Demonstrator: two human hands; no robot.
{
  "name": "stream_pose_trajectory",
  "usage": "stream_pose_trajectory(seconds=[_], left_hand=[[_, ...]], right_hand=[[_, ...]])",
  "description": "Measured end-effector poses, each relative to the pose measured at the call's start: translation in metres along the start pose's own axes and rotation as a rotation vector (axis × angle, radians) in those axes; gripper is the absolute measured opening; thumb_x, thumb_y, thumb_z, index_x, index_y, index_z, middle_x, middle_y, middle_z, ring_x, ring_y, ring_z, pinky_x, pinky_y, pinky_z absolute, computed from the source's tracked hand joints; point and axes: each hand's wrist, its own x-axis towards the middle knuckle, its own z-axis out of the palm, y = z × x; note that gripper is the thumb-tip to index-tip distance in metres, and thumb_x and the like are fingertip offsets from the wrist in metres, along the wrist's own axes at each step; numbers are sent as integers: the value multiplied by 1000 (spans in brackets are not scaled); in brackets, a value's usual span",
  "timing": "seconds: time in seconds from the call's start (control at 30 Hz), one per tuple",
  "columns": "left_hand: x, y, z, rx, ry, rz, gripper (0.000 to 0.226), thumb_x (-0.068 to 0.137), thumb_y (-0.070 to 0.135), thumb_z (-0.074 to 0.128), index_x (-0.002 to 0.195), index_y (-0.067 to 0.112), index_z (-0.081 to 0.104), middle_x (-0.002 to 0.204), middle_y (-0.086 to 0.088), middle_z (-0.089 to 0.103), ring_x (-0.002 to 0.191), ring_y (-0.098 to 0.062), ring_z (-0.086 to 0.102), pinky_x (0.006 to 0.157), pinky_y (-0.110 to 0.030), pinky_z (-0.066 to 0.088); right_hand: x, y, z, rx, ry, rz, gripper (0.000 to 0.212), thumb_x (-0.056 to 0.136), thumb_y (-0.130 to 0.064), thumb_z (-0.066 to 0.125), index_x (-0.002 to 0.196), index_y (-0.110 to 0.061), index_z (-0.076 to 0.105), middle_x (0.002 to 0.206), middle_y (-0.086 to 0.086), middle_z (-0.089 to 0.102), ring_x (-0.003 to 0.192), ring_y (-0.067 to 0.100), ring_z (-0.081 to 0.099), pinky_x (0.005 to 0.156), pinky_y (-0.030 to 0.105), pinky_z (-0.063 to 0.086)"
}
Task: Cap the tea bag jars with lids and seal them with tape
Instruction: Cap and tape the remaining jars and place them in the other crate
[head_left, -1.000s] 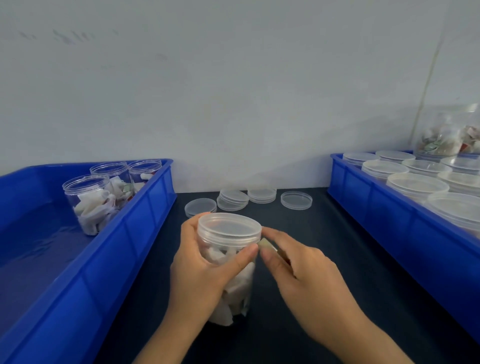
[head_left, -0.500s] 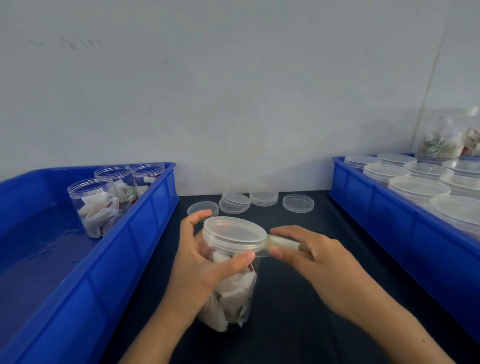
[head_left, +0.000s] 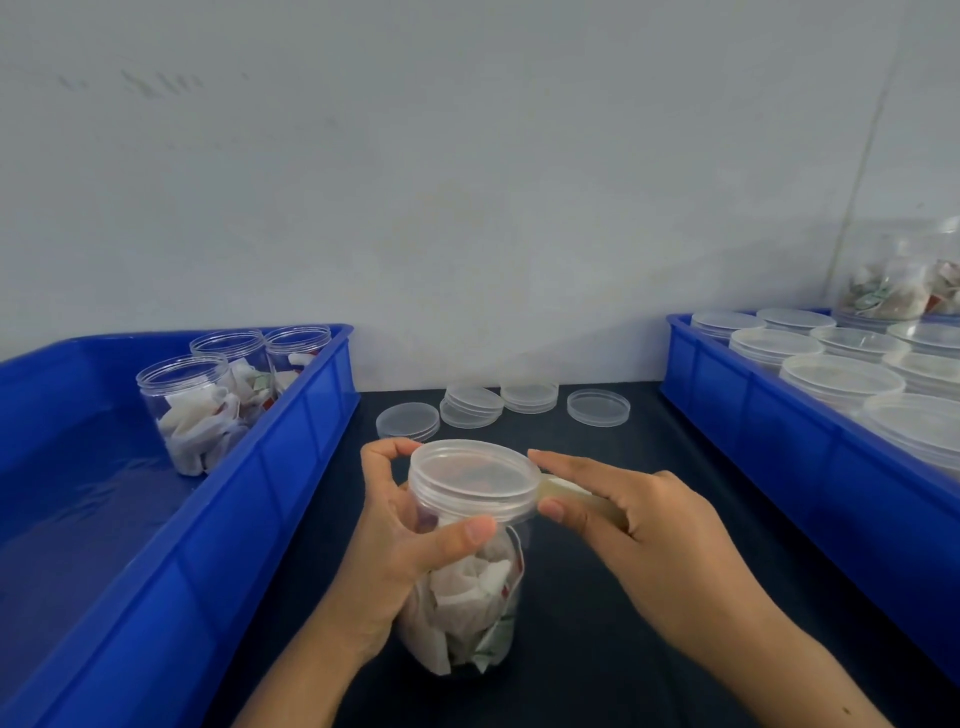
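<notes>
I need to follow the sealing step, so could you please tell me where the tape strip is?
The tape strip is right of centre, pinched in the right hand against the lid.

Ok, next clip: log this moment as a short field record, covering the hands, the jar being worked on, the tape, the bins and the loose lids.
left hand: grips the jar just under its lid
right hand: pinches a strip of tape at the lid's rim
jar in hand: holds tea bags, lid on, tilted
left bin: three uncapped jars of tea bags
right bin: capped jars
loose lids: on the dark table by the wall, some stacked
</notes>
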Motion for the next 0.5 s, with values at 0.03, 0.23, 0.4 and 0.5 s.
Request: stream_pose_trajectory(seconds=[0.03,0.23,0.4,0.5], left_hand=[[-1,0,1,1,4,3,106,35,56,92,116,22,34,104,13,72,96,-8,70,72,-19,55],[-7,3,7,82,22,43,77,55,55,80,117,24,47,110,16,66,107,-5,63,82,-19,54],[-11,6,11,362,81,86,100,58,72,68,145,44,28,131,34,49,123,15,43,97,-18,38],[-11,5,20,402,210,88,102,37,81,73,128,52,38,118,40,52,112,19,48,86,-13,40]], right_hand=[[0,-1,0,0,8,-2,61,74,-74,23,131,-61,42,84,-41,60,89,-9,54,86,17,42],[-3,-3,11,-26,113,31,49,89,-59,39,138,-53,41,118,-28,63,109,-3,57,89,13,44],[-8,-10,16,-148,212,-4,53,89,-61,32,138,-47,44,97,-14,70,90,6,63,75,21,50],[-10,-16,18,-162,222,-49,54,89,-53,32,137,-39,51,74,-12,64,68,8,59,60,28,51]])
